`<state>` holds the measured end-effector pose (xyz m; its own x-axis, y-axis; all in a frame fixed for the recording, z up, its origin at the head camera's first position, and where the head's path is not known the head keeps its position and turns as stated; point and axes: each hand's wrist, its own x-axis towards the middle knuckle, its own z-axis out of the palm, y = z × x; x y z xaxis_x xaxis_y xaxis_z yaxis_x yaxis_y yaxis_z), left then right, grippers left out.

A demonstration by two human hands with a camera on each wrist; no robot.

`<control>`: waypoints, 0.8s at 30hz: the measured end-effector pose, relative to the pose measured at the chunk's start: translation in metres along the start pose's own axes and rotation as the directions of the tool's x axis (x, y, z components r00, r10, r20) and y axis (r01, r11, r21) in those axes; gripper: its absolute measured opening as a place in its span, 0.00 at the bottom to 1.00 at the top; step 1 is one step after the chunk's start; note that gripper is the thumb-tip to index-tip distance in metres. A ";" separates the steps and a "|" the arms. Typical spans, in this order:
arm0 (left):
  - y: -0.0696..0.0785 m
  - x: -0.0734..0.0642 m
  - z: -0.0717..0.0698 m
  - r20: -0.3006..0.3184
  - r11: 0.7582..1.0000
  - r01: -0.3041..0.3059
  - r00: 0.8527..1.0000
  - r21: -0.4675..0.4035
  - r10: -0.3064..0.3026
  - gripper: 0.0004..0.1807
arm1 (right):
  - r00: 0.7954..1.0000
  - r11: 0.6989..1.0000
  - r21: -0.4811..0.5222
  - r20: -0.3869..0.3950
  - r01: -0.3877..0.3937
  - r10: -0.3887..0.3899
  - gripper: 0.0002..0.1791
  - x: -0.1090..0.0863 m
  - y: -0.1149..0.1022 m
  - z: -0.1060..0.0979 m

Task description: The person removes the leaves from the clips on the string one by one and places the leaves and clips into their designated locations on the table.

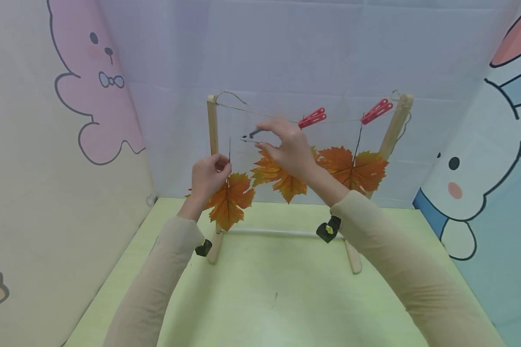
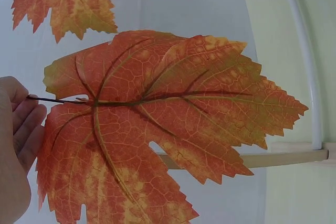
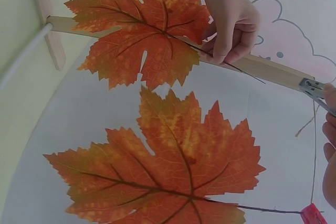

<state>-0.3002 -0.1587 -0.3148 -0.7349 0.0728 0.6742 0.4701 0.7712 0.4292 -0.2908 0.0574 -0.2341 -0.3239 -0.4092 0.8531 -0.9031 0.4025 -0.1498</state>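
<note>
My left hand [image 1: 210,176] pinches the thin dark stem [image 3: 231,66] of an orange autumn leaf [image 2: 173,114] between thumb and fingers. The leaf hangs below that hand, in front of the left wooden post, and the stem's free end points up. My right hand [image 1: 293,147] holds a grey clothespin [image 3: 312,86] by its handles, thumb and fingertips pressing them. The clothespin's tip faces left, just right of the stem's upper end and below the string [image 1: 260,113]. Behind the right hand hangs a second orange leaf [image 1: 286,185], partly hidden.
A wooden frame has a left post [image 1: 212,126], a right post [image 1: 395,125] and a white bottom bar [image 1: 278,233]. Two red clothespins, one at mid-string [image 1: 312,118] and another [image 1: 377,112] near the right post, hold leaves. The third leaf [image 1: 351,168] hangs at right. A pale-green table [image 1: 269,270] lies beneath.
</note>
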 end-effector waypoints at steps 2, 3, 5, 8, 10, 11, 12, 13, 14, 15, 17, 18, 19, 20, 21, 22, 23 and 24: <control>-0.002 -0.003 0.001 0.006 1.000 0.007 1.000 0.004 -0.007 0.06 | 1.000 1.000 0.006 0.002 -0.006 0.006 0.19 -0.007 0.000 0.003; -0.003 -0.005 0.001 0.009 1.000 0.009 1.000 0.006 -0.009 0.06 | 1.000 1.000 0.008 0.006 -0.012 0.012 0.19 -0.011 -0.001 0.005; -0.005 -0.009 0.002 0.015 1.000 0.014 1.000 0.006 -0.014 0.05 | 0.999 1.000 0.010 0.019 -0.029 0.029 0.19 -0.019 -0.001 0.008; -0.008 -0.013 0.003 0.024 1.000 0.015 1.000 0.003 -0.015 0.05 | 0.998 0.998 0.009 0.034 -0.054 0.054 0.19 -0.031 -0.001 0.009; -0.010 -0.016 0.004 0.029 1.000 0.019 0.999 0.005 -0.019 0.05 | 0.997 0.998 0.004 0.040 -0.068 0.067 0.18 -0.038 0.000 0.008; -0.011 -0.018 0.005 0.031 1.000 0.019 0.999 0.005 -0.019 0.05 | 0.997 0.997 0.002 0.041 -0.072 0.072 0.18 -0.042 0.001 0.007; -0.012 -0.019 0.006 0.034 1.000 0.020 0.999 0.007 -0.020 0.05 | 0.996 0.997 0.003 0.040 -0.077 0.077 0.18 -0.046 0.001 0.006; -0.013 -0.020 0.006 0.037 1.000 0.021 0.999 0.008 -0.021 0.05 | 0.996 0.997 0.006 0.038 -0.082 0.082 0.18 -0.050 0.002 0.005; -0.014 -0.022 0.006 0.039 1.000 0.021 0.999 0.007 -0.021 0.05 | 0.996 0.996 0.011 0.035 -0.083 0.083 0.18 -0.054 0.002 0.004; -0.015 -0.023 0.007 0.042 1.000 0.021 0.999 0.007 -0.022 0.05 | 0.996 0.996 0.011 0.036 -0.087 0.086 0.18 -0.057 0.003 0.003; -0.017 -0.025 0.007 0.046 1.000 0.020 0.999 0.007 -0.021 0.05 | 0.995 0.996 0.014 0.037 -0.093 0.093 0.18 -0.065 0.004 0.001; -0.018 -0.026 0.007 0.048 1.000 0.020 0.999 0.009 -0.021 0.05 | 0.995 0.995 0.015 0.040 -0.097 0.097 0.19 -0.069 0.004 0.001; -0.019 -0.028 0.006 0.051 1.000 0.021 0.998 0.012 -0.021 0.05 | 0.994 0.995 0.015 0.047 -0.101 0.100 0.19 -0.072 0.004 0.001; -0.020 -0.029 0.006 0.055 1.000 0.024 0.998 0.014 -0.024 0.05 | 0.993 0.995 0.010 0.054 -0.101 0.101 0.19 -0.076 0.004 0.001; -0.021 -0.030 0.006 0.062 1.000 0.027 0.998 0.016 -0.028 0.05 | 0.993 0.995 0.005 0.060 -0.103 0.103 0.19 -0.079 0.005 0.002; -0.022 -0.032 0.006 0.068 0.999 0.030 0.997 0.019 -0.031 0.05 | 0.992 0.995 0.005 0.066 -0.104 0.104 0.19 -0.082 0.005 0.003; -0.023 -0.034 0.005 0.075 0.999 0.035 0.996 0.020 -0.037 0.05 | 0.992 0.994 0.002 0.072 -0.106 0.106 0.19 -0.085 0.005 0.004; -0.024 -0.036 0.005 0.084 0.999 0.042 0.996 0.018 -0.043 0.05 | 0.992 0.994 0.000 0.075 -0.107 0.106 0.19 -0.087 0.005 0.005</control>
<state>-0.2882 -0.1767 -0.3526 -0.7930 0.0924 0.6021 0.4303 0.7846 0.4463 -0.2686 0.0912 -0.3116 -0.4382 -0.4241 0.7925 -0.8635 0.4435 -0.2401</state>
